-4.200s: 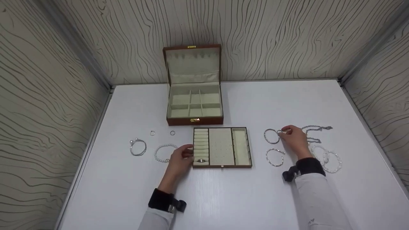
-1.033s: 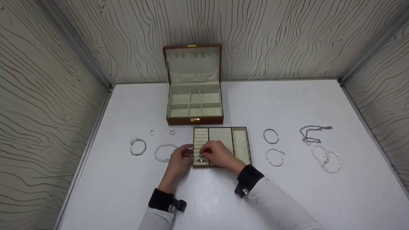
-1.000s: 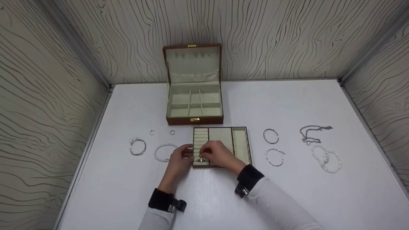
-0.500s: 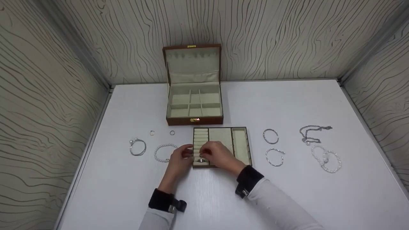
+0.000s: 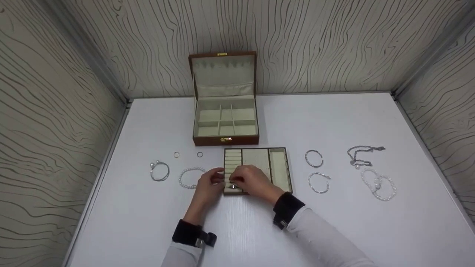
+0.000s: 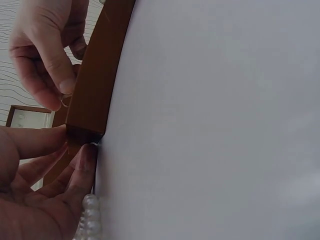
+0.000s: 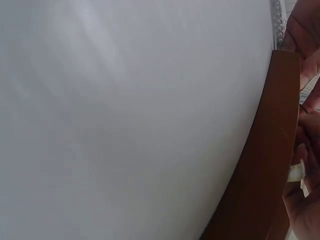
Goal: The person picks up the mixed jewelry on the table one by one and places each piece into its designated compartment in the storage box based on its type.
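Observation:
My left hand (image 5: pixel 209 187) grips the left edge of the jewelry tray (image 5: pixel 256 155), near its front corner. In the left wrist view, a finger touches the top of the brown tray wall (image 6: pixel 97 75) and another sits low at the corner. My right hand (image 5: pixel 254 181) reaches over the ring rolls (image 5: pixel 233 162) at the tray's left side. Its thumb and fingertips pinch a thin ring (image 6: pixel 64 102), mostly hidden in the head view. A silver ring (image 5: pixel 233 187) sits in the frontmost slot, just before the right fingertips.
Behind the tray stands an open brown jewelry box (image 5: pixel 226 140) with divided compartments. Leftward lie two small rings (image 5: pixel 200 154), a bangle (image 5: pixel 160 172) and a pearl bracelet (image 5: pixel 185 174). Rightward are two silver bracelets (image 5: pixel 314 158), a chain necklace (image 5: pixel 363 148) and clear beaded bracelets (image 5: pixel 386 188).
From beside the silver bracelets on the right, my right hand has come left to the ring rolls, carrying the ring. Lately its fingertips shift slightly. My left hand stays at the tray edge.

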Motion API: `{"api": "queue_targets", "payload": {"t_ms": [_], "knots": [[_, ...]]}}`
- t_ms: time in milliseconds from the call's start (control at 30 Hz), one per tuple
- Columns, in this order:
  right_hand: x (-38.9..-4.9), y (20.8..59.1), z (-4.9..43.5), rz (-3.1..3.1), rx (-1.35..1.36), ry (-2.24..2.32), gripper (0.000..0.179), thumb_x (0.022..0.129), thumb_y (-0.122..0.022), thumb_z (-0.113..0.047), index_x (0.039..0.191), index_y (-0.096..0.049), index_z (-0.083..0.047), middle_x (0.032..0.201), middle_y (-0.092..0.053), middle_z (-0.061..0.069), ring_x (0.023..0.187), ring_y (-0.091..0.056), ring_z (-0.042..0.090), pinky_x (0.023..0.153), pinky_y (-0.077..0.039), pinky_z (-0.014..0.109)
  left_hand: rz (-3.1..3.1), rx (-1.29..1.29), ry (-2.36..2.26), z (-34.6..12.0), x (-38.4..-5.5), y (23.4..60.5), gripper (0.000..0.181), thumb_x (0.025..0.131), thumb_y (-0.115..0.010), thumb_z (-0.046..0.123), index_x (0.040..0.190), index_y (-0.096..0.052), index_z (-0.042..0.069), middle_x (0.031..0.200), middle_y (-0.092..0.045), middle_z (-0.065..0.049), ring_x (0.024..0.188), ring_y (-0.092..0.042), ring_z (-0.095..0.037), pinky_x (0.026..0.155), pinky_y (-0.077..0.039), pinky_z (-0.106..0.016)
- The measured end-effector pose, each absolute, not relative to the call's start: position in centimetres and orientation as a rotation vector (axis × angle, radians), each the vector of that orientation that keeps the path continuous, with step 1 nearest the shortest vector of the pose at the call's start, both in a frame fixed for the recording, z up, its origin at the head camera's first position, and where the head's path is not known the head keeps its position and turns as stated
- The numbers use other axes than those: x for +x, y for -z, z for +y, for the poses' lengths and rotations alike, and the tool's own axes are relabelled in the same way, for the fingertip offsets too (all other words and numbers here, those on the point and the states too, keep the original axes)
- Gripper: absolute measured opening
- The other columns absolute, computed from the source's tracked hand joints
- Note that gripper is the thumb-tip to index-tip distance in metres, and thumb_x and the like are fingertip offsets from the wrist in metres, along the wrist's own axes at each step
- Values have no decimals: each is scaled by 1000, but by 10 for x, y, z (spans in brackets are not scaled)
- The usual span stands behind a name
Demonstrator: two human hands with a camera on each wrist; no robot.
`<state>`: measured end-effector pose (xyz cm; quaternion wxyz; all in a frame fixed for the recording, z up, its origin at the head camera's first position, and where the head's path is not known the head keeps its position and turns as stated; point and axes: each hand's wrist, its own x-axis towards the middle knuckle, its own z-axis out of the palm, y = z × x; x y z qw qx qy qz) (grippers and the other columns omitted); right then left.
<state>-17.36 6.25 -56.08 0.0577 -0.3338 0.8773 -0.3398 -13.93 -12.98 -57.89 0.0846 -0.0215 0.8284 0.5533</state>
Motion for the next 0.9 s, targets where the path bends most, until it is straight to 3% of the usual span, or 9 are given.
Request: {"api": "queue_targets", "payload": {"t_ms": [467, 900], "knots": [[-175, 563, 65, 2696, -1112, 918, 10, 86, -75, -10, 95, -79, -13, 90, -69, -6, 82, -64, 9, 73, -53, 26, 2443, -66, -1680, -129, -139, 579, 45, 85, -64, -4, 130, -59, 4, 110, -66, -11, 101, -64, -25, 87, -52, -39], [-175, 561, 64, 2718, -1256, 832, 12, 84, -76, -6, 93, -79, -14, 90, -71, -5, 85, -65, 11, 78, -53, 27, 2453, -61, -1676, -130, -140, 580, 45, 85, -65, -4, 130, -59, 4, 110, -66, -11, 101, -64, -25, 88, -52, -39]]}}
